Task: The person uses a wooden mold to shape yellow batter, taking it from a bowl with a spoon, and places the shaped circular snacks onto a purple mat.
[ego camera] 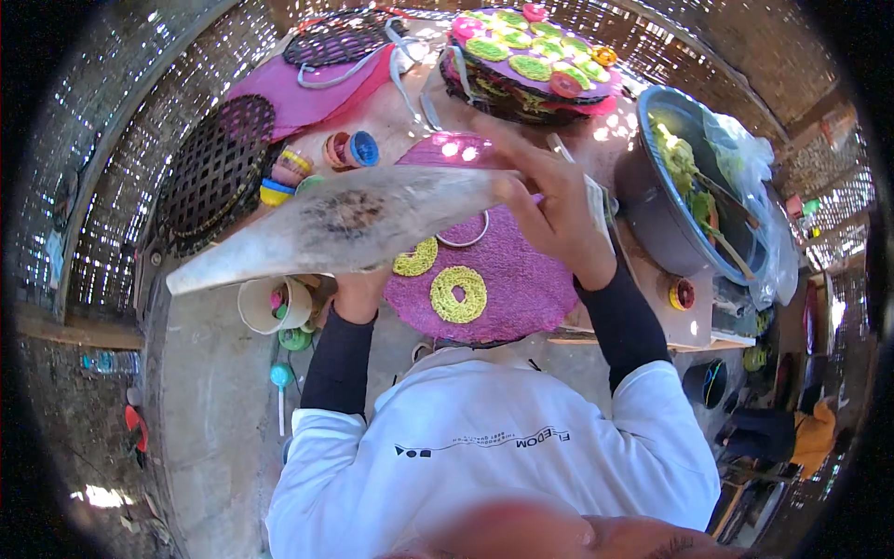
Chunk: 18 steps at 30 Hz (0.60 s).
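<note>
A worn whitish board [300,223] with a dark stain is held up at a tilt before me. My left hand [360,295] grips it from below at its near edge, the fingers hidden behind it. At the board's right end, my right hand [562,209] has its thumb against the edge and its index finger raised; whether it grips is unclear. Beneath lies a round purple cloth [520,279] bearing lacy yellow-green rings [459,293]. A thin white hoop [464,241] also rests on that cloth, partly covered by the board.
Another purple-covered round [531,66] with yellow-green pieces stands at the back. Dark woven trays [216,164] and small coloured cups [363,149] lie left. A large grey tub [649,202] with plastic and utensils is right. A white bucket [255,307] stands near-left; a person [782,437] is far right.
</note>
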{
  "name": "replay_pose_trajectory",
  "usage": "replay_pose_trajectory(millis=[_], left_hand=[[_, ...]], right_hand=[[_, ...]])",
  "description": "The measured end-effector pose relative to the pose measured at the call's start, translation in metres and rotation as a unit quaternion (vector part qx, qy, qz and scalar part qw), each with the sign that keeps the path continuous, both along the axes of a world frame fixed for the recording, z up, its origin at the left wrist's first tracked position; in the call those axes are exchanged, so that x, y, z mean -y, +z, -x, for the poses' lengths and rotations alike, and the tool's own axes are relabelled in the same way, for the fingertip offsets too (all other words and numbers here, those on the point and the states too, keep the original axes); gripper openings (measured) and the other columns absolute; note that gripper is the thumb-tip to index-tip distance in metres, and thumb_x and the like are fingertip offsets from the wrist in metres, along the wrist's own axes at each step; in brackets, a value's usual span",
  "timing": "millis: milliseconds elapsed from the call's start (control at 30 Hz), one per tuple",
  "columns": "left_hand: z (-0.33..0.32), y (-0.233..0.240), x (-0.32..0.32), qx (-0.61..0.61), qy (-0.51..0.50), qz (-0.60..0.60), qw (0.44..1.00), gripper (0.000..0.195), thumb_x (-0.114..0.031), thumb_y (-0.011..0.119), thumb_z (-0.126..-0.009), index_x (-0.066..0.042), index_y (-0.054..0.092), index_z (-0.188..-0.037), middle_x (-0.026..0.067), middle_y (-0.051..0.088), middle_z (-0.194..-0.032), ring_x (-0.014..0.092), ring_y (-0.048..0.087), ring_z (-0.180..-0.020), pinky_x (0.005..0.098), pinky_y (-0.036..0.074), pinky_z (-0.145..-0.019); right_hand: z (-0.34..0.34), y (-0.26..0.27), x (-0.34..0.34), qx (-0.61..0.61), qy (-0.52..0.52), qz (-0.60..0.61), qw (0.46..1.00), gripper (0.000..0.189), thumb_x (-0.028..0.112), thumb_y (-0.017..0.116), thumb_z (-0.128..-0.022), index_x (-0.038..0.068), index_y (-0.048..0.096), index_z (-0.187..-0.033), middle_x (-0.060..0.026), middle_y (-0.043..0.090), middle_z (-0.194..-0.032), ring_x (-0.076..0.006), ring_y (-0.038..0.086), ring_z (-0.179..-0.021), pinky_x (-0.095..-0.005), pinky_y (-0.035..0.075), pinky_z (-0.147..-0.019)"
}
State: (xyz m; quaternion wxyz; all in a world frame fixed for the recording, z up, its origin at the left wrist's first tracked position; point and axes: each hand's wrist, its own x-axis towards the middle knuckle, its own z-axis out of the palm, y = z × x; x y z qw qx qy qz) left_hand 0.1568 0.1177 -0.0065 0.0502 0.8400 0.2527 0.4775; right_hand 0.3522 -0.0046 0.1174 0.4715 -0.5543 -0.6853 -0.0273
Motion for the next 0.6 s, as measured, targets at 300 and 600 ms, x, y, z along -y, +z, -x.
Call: replay_pose_trajectory(millis=[300,600], left_hand=[[-0.05,0.134,0.024,-0.194,-0.211,-0.096,0.953,0.047,-0.039,0.065,-0.062,-0.014,0.057,-0.1,0.0075,0.058,-0.084,0.025,0.057,-0.077,0.0363,0.044,-0.063],[-0.035,0.151,0.024,-0.296,-0.357,0.046,0.885,0.036,-0.036,0.065,-0.063,-0.011,0.057,-0.087,0.0111,0.057,-0.07,0.029,0.056,-0.063,0.0388,0.042,-0.052]], right_hand=[[-0.032,0.055,-0.045,-0.466,0.09,0.079,0.877,0.034,0.025,0.055,-0.083,0.001,0.044,-0.105,-0.0042,0.052,-0.071,-0.0114,0.051,-0.054,-0.023,0.041,-0.046],[0.031,0.078,0.04,-0.109,0.002,0.014,0.994,0.047,0.009,0.056,-0.072,0.002,0.037,-0.114,-0.0045,0.046,-0.086,-0.0098,0.046,-0.072,-0.0241,0.039,-0.062]])
